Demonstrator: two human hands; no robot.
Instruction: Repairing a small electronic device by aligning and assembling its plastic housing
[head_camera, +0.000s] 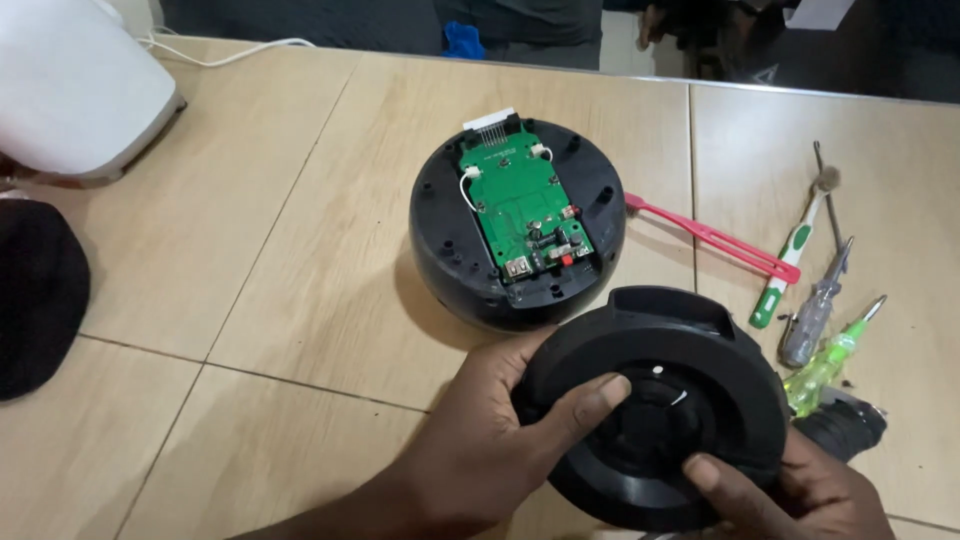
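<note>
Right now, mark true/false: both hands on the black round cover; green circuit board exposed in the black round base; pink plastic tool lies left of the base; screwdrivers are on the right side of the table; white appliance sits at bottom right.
1. Both hands, left and right, hold the black round plastic cover. True.
2. A green circuit board lies exposed in the black round base. True.
3. The pink plastic tool lies left of the base. False: it lies to its right.
4. The screwdrivers lie on the right of the wooden table. True.
5. The white appliance sits at bottom right. False: top left.
</note>
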